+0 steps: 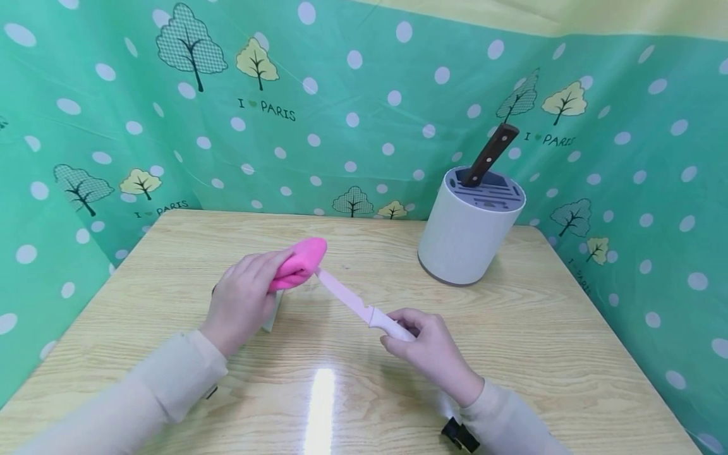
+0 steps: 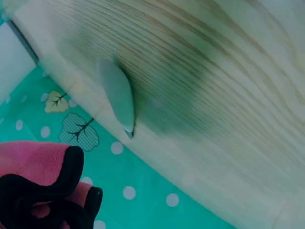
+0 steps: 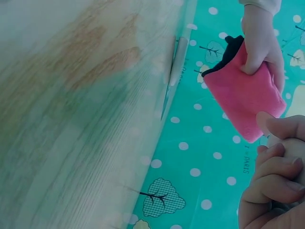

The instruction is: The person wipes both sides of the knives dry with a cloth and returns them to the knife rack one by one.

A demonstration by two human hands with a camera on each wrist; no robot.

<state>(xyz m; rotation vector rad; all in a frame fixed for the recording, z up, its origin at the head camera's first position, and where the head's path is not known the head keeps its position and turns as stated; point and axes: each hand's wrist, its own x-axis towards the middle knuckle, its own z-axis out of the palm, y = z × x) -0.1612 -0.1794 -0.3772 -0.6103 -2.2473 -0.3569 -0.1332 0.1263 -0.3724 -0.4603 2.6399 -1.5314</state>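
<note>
My left hand (image 1: 241, 300) grips a folded pink cloth (image 1: 304, 260) with a dark edge that shows in the left wrist view. The cloth is at the tip of a pale pink knife (image 1: 345, 295), whose blade slants up and leftward above the table. My right hand (image 1: 429, 349) holds this knife by its white handle (image 1: 391, 327), fingers curled round it. Below the left hand, a pale slim object (image 2: 116, 95) with a tapered end lies on the table, partly hidden by the hand in the head view.
A white round knife block (image 1: 469, 234) stands at the back right of the wooden table (image 1: 569, 354). One dark-handled knife (image 1: 491, 151) sticks up from its slotted top. Behind hangs a green dotted curtain (image 1: 341, 95) with printed trees.
</note>
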